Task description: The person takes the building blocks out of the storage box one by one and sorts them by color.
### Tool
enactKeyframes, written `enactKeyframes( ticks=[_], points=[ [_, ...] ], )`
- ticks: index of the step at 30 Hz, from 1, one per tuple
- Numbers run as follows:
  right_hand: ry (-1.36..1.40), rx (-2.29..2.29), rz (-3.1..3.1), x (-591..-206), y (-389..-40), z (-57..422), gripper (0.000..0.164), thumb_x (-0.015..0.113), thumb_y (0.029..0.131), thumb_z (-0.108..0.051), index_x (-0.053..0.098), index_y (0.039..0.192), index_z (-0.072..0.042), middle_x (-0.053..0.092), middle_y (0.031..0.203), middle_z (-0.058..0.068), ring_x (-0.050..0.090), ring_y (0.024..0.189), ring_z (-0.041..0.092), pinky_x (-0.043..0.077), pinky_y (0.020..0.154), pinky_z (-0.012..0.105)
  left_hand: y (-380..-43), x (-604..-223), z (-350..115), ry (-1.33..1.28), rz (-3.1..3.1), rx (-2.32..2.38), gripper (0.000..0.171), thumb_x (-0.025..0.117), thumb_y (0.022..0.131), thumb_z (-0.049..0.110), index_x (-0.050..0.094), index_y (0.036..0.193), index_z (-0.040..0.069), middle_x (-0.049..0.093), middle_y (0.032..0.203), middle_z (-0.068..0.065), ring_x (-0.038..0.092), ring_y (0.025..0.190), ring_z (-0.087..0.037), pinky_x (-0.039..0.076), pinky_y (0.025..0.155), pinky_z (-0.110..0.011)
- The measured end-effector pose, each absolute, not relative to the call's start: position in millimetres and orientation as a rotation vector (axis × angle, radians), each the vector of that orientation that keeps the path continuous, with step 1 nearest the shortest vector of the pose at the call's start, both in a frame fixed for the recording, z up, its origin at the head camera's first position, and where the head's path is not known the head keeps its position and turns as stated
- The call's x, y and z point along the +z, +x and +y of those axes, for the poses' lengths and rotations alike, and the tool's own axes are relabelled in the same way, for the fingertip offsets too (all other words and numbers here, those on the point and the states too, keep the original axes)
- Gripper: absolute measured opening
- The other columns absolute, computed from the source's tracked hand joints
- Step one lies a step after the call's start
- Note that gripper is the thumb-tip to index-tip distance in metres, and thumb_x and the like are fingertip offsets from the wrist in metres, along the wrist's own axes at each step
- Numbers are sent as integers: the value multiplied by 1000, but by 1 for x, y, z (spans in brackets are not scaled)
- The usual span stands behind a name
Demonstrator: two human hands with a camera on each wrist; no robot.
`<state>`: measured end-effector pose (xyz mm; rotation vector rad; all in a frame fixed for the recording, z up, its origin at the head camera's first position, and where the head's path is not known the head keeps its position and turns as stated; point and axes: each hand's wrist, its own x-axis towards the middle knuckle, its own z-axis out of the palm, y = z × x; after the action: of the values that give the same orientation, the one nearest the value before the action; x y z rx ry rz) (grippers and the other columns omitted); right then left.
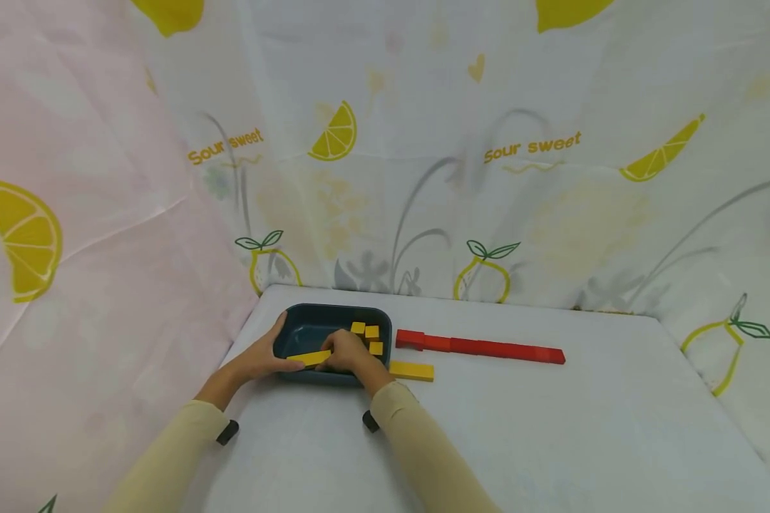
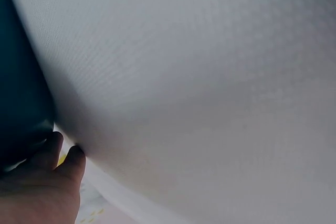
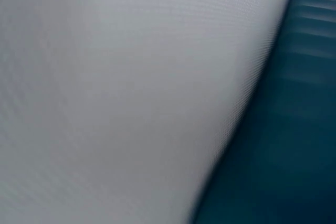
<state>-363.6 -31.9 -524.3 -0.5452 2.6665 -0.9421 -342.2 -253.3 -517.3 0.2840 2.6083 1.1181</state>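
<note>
A dark blue rectangular tub (image 1: pixel 334 380) stands at the back left of the table. My left hand (image 1: pixel 261 356) grips its left end, fingers along the outer wall and thumb at the front rim. In the left wrist view, the fingertips (image 2: pixel 76 156) sit low beside the tub's wall (image 2: pixel 21 77). Reaching over the front rim, my right hand (image 1: pixel 348 351) pinches the right end of a long yellow block (image 1: pixel 309 358). That block slants across the tub's front part, its left end close to the left thumb. Several small yellow cubes (image 1: pixel 372 333) lie in the tub's right part.
Another long yellow block (image 1: pixel 412 370) lies on the table just right of the tub. Behind it, a row of red blocks (image 1: pixel 488 348) runs off to the right. Printed fabric (image 1: pixel 398 178) hangs behind the white table (image 1: pixel 552 427).
</note>
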Motion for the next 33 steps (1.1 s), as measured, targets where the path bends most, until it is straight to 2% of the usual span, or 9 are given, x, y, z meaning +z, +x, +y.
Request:
enactKeyframes(
  ticks=[7, 12, 20, 28, 33],
  points=[
    [-513, -953, 2646, -526, -362, -32, 39, 86, 77, -28, 74, 109, -8, 72, 108, 1, 62, 88, 11, 56, 83, 27, -341, -520, -254, 274, 2590, 1130, 128, 80, 76, 46, -14, 158, 16, 3, 163, -29, 26, 140, -46, 23, 113, -69],
    [-506, -1007, 2664, -524, -361, -30, 35, 86, 77, -28, 76, 104, -8, 73, 102, 2, 62, 84, 12, 56, 80, 27, -342, -520, -254, 251, 2584, 1147, 129, 80, 76, 48, -16, 158, 19, 3, 163, -28, 25, 141, -46, 23, 114, -69],
    [-470, -1050, 2647, -521, -362, -29, 37, 84, 79, -30, 75, 105, -6, 70, 100, 1, 58, 81, 11, 55, 79, 26, -344, -519, -252, 245, 2587, 1148, 130, 80, 77, 49, -17, 158, 18, 5, 163, -29, 28, 138, -46, 26, 113, -68],
    [-520, -1120, 2683, -518, -361, -29, 40, 83, 80, -33, 74, 109, -7, 70, 103, 2, 60, 84, 11, 55, 78, 26, -343, -518, -253, 260, 2593, 1139, 131, 80, 76, 51, -17, 157, 19, 5, 163, -30, 26, 142, -47, 24, 114, -68],
    [-539, -1142, 2774, -517, -359, -29, 40, 83, 80, -34, 75, 108, -8, 67, 98, 1, 58, 85, 11, 53, 76, 24, -342, -517, -253, 265, 2602, 1141, 130, 81, 76, 48, -17, 158, 18, 6, 162, -31, 25, 143, -48, 22, 114, -68]
  ],
)
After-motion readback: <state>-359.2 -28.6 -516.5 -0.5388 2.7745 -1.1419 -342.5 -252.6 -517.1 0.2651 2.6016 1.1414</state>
